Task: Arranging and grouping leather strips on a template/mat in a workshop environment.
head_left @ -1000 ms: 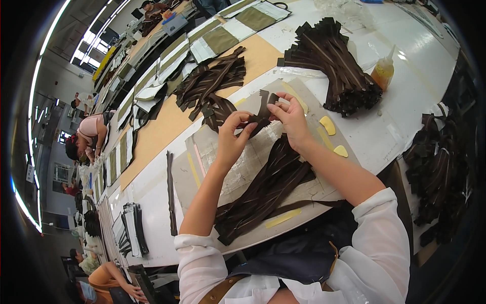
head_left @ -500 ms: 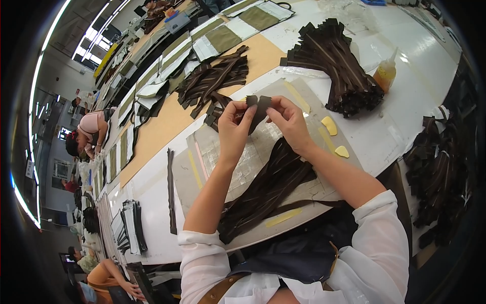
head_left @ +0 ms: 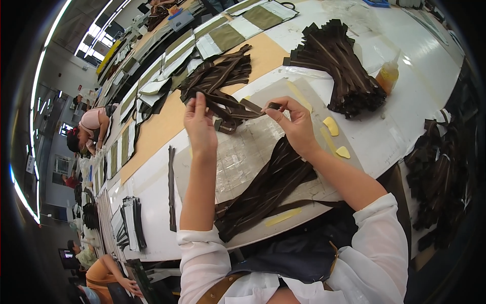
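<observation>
My right hand pinches one end of a dark brown zipper with metal teeth, thumb against forefinger, above a grey work board. My left hand is raised at the far left corner of the board, its fingers closed on a dark zipper strip; its fingertips partly hide the grip. Just beyond it lies a loose pile of brown zippers. Below my hands, a thick bundle of zippers lies slantwise across the board.
A large zipper bundle stands by a bottle of amber liquid. Yellow pieces lie on the board's right. One zipper strip lies left. More zippers hang at the right. Olive-and-white panels line the far side; people work beyond.
My hands have drawn apart. The left moved left toward the loose pile, while the right stayed near its place, keeping a zipper end. Strips now show between them.
</observation>
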Available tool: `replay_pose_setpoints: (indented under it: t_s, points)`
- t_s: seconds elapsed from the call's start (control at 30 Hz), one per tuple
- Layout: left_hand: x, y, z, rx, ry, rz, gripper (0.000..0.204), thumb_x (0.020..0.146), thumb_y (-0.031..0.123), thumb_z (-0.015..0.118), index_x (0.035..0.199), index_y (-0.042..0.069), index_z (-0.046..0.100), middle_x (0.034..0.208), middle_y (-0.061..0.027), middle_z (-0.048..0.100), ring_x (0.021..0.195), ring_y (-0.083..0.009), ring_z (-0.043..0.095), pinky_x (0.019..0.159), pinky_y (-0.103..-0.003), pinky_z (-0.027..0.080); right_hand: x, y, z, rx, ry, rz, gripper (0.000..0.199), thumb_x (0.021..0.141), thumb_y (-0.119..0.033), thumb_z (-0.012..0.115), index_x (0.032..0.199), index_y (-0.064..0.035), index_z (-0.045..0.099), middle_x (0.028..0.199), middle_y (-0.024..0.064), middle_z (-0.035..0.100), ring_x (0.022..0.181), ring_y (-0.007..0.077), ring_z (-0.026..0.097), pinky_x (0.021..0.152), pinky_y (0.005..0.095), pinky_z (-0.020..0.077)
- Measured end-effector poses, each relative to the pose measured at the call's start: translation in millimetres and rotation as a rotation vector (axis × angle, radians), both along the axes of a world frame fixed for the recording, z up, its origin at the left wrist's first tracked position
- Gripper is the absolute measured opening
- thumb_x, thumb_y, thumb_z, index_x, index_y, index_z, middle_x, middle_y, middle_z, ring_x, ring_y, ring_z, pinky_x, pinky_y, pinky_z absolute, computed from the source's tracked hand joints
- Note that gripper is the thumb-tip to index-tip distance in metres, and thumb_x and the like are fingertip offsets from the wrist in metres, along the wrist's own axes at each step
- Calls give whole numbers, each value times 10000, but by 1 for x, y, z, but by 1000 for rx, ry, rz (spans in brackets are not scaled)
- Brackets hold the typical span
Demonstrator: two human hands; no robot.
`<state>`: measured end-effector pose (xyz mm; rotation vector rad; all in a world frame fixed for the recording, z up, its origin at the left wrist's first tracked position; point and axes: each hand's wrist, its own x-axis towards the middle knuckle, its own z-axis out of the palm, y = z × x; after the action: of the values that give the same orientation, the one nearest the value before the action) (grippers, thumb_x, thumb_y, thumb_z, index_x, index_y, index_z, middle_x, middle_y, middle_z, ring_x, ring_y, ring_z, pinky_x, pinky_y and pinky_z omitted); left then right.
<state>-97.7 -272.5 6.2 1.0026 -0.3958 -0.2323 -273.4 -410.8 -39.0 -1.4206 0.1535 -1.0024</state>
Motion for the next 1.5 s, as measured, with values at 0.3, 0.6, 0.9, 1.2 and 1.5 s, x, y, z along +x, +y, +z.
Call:
replay_pose_setpoints:
  t_s: [0.3, 0.6, 0.9, 1.2, 1.5]
  points:
    - [133, 138, 44, -263, -8, 394, 178, 924, 120, 720, 1051, 35, 628, 946, -49, 698, 830, -136, 677, 764, -234, 589, -2, -9, 5, 549, -117, 328, 101, 937, -163, 718, 979, -81, 679, 874, -39, 648, 802, 66, 572, 773, 208, 432]
    - [114, 256, 50, -302, -9, 669, 202, 922, 187, 731, 1050, 58, 645, 910, -32, 700, 783, -110, 661, 689, -204, 556, -3, -8, -9, 689, -48, 396, 100, 951, -153, 697, 1014, -81, 672, 912, -6, 691, 840, 99, 644, 814, 244, 489]
    - [-23, 212, 125, -24, -580, 825, 178, 956, 193, 694, 998, 76, 567, 897, -72, 672, 886, -164, 670, 862, -297, 578, -23, 6, 25, 150, 443, 1064, 137, 905, -74, 703, 1024, -20, 660, 927, 15, 687, 868, 92, 651, 830, 235, 513]
    - [-71, 66, 23, 887, -931, -454, 198, 926, 148, 678, 1103, 64, 704, 1121, -110, 697, 1066, -296, 640, 942, -391, 496, -27, -48, 24, -131, 672, 894, 218, 944, -215, 702, 1044, -25, 667, 913, 19, 715, 868, 74, 643, 779, 232, 495]
    - [51, 17, -63, 1160, -1747, 40, 304, 779, -4, 640, 1072, 71, 671, 1186, -69, 654, 1164, -276, 567, 997, -406, 461, -16, -47, 9, -89, 547, 545, 173, 983, -194, 624, 965, -23, 643, 812, -2, 654, 768, 56, 582, 727, 220, 466]
